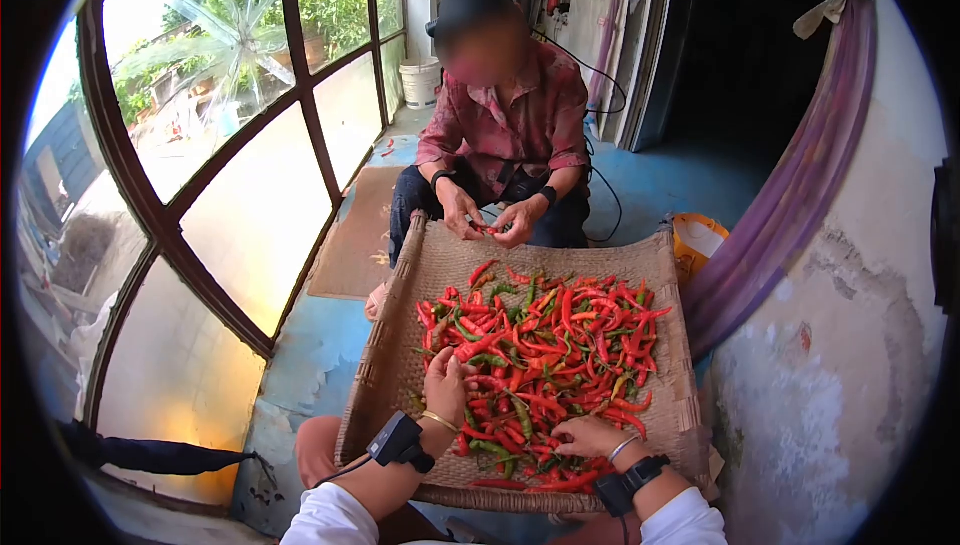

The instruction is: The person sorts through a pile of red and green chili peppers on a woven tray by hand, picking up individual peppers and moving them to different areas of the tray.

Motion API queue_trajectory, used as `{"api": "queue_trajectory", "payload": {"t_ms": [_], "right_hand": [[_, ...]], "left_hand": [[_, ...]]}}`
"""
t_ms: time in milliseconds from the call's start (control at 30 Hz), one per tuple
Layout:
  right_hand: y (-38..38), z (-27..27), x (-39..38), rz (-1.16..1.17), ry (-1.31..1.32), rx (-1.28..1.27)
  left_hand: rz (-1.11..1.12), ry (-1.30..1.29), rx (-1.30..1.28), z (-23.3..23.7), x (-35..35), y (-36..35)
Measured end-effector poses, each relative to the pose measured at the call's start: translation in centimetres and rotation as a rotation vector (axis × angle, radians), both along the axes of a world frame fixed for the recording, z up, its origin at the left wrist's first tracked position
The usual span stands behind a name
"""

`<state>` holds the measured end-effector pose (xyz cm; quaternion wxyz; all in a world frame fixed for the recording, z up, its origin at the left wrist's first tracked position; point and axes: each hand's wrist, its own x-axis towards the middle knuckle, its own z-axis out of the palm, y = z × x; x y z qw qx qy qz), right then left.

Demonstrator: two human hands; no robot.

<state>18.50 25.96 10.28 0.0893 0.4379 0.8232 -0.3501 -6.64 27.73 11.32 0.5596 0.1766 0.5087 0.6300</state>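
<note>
Red chili peppers, with some green ones among them, lie heaped in a woven tray. At the left side of the heap is my left hand, its fingers curled against a red pepper. My right hand rests low over the front right of the heap, fingers bent down onto the peppers. What its fingertips hold, if anything, is hidden. Each of my wrists carries a black device and a bracelet.
Across the tray a person sits, holding small peppers in both hands. A yellow bucket stands behind the tray's right corner. Windows line the left; a purple curtain hangs right. Cardboard lies on the floor.
</note>
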Motion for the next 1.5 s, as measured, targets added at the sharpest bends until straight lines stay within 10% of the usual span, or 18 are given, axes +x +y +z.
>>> {"api": "queue_trajectory", "payload": {"t_ms": [233, 400, 567, 633, 767, 933, 1500], "right_hand": [[-0.3, 1.8, -0.8, -0.002, -0.075, -0.132], [-0.3, 0.2, -0.8, -0.034, -0.011, -0.073], [-0.2, 2.4, -0.6, -0.07, -0.034, -0.029], [-0.3, 2.9, -0.2, -0.194, 0.17, 0.149], [0.3, 3.9, -0.4, -0.407, 0.44, 0.408], [-0.3, 1.7, -0.4, -0.179, 0.2, 0.164], [-0.5, 0.6, -0.8, -0.032, 0.031, -0.054]], "left_hand": [[-0.586, 0.045, 0.084, -1.3, 2.3, -1.7], [-1.2, 0.679, 0.317, -2.3, 3.9, -3.3], [-1.227, 0.82, 0.475, -1.5, 3.7, -2.9], [-1.052, 0.417, 0.288, -1.2, 3.4, -2.7], [-0.584, 0.491, 0.608, 1.7, 2.5, -2.3], [-0.326, 0.333, 0.669, 6.4, 0.9, -1.4], [-0.55, 0.136, 0.489, 13.2, 0.7, 4.3]]}}
